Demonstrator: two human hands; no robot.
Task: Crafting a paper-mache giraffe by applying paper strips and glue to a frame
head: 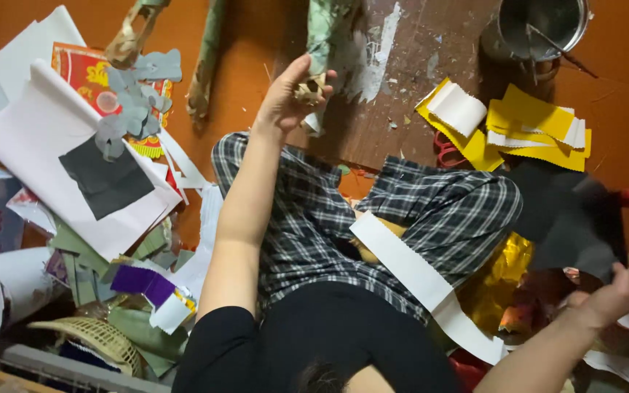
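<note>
On floor, left hand [285,98] grip pinches crumpled scrap [309,90], prob. paper.

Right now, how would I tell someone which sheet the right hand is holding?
Start from the checked trousers in the middle and go out past the knee to the picture's right. The right hand grips a dark grey sheet by its lower edge. Unlike the yellow papers lying above it, it is raised and blurred.

Left hand [285,98] at floor board [402,109] ahead of knees, closed round small scrap [309,89]. Right hand [609,298] at far right, pinching dark sheet [569,218]. Paper strip [416,273] across lap. Stacked sheets [525,124] right of board; metal pot [540,25] behind them. Paper pile [74,167] left; woven basket [96,338] nearest, lower left.
</note>
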